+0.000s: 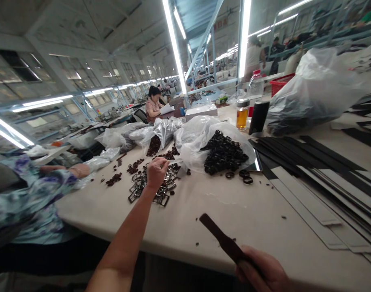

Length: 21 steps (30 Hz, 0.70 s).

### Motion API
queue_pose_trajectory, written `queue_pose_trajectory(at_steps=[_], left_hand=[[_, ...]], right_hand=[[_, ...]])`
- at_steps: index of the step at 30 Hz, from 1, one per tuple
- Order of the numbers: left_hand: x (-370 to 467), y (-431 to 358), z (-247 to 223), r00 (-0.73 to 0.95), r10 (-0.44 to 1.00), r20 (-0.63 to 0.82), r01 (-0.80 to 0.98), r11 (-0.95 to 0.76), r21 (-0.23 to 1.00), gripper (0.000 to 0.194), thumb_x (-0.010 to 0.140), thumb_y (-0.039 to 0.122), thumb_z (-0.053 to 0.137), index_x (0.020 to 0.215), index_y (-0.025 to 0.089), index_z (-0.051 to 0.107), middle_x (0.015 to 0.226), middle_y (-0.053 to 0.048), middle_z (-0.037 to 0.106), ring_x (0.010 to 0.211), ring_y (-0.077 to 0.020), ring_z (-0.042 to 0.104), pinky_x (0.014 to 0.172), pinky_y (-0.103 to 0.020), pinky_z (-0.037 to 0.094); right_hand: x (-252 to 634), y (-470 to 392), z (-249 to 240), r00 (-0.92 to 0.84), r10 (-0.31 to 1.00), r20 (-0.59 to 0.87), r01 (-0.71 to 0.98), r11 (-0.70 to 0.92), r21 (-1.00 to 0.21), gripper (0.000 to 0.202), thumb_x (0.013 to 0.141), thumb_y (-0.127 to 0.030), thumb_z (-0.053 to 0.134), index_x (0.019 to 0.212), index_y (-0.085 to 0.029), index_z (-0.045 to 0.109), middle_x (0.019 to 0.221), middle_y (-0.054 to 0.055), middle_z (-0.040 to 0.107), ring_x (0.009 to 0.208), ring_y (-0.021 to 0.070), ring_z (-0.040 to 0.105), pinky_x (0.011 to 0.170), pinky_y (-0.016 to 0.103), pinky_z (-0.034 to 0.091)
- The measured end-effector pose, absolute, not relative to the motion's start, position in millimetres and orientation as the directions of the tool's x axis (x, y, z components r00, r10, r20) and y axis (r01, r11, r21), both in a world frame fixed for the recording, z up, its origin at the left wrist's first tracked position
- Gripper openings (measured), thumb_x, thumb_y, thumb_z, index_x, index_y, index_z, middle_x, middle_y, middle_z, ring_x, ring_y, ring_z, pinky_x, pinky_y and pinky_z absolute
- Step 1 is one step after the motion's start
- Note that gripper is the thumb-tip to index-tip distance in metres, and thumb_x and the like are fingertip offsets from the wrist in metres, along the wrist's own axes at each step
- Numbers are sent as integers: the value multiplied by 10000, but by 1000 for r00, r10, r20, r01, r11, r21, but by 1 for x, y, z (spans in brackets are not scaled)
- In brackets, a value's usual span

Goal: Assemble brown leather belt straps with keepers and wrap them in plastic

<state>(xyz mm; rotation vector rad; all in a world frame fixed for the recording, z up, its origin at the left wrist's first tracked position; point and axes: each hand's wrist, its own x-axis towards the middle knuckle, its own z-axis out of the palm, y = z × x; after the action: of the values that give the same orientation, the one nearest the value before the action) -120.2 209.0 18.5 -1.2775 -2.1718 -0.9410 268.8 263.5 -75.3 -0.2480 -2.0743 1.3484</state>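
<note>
My left hand reaches out over a heap of metal buckles. Its fingers are pinched together at the whitish edge of a clear plastic bag. Black ring-shaped loops spill from that bag onto the table. In my right hand, low at the front edge, is a dark brown leather strap, wide at its rounded far end and narrower behind. The strap's near end is hidden by the fingers. Small dark brown loops lie in clusters beside and behind the buckles.
Long black and grey strips are stacked on the right of the table. Behind stand a jar of amber liquid, a black cylinder and a big plastic bag. A person in a patterned sleeve sits close on the left.
</note>
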Motion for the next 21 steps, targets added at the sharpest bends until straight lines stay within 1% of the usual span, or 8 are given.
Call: queue_pose_trajectory(at_steps=[4,7,10,11,13,15,18,21], left_hand=[[-92,144,35,-454,508,732,890,295,347,180,907,291,626,792,186,716,883,-58,735,838,-189,676,864,-320,501],[-62,96,38,-423,464,779,904,271,330,140,895,293,673,799,197,708,881,-37,728,825,-176,677,846,-312,509],[-29,60,31,-368,447,815,925,265,272,18,876,218,698,870,213,714,932,-31,729,871,-173,682,861,-315,523],[-18,51,28,-335,453,826,937,253,241,56,871,184,698,907,222,717,948,-28,731,886,-173,685,879,-321,525],[2,35,20,-268,486,832,958,227,176,166,861,130,693,975,247,718,954,-17,735,880,-166,690,922,-335,521],[19,23,12,-221,543,810,970,208,126,231,861,106,687,1027,264,713,945,-9,738,847,-155,695,966,-350,505],[35,8,4,-179,624,760,980,184,80,261,866,101,682,1068,264,705,947,-15,742,830,-144,700,989,-358,486],[47,-4,-1,-164,657,736,983,170,67,266,874,95,670,1065,275,709,955,-10,746,847,-135,705,1019,-354,465]], right_hand=[[269,270,-63,-821,528,220,-137,192,-972,457,1022,-548,575,747,-194,664,617,15,618,541,168,582,530,231,470],[263,274,-51,-841,541,-1,-71,-113,-991,475,935,-628,683,816,-169,710,673,46,652,556,163,563,509,223,441],[243,266,-34,-897,395,-196,40,-371,-928,532,870,-678,728,960,-154,754,642,39,622,518,128,504,463,185,359],[234,261,-27,-916,325,-234,81,-422,-903,556,854,-680,739,1015,-149,761,642,38,615,509,121,489,450,178,331],[214,247,-13,-943,200,-266,143,-478,-866,580,829,-650,771,1108,-142,753,718,59,642,527,123,503,429,175,303],[193,232,-2,-956,119,-269,174,-509,-843,575,801,-613,809,1134,-148,745,806,71,664,542,120,532,416,166,311],[166,217,5,-960,87,-267,178,-548,-817,590,718,-609,869,1070,-154,738,803,36,646,533,112,564,422,156,366],[148,209,6,-961,105,-255,173,-488,-856,594,688,-620,862,1013,-142,724,724,1,605,518,118,576,401,155,354]])
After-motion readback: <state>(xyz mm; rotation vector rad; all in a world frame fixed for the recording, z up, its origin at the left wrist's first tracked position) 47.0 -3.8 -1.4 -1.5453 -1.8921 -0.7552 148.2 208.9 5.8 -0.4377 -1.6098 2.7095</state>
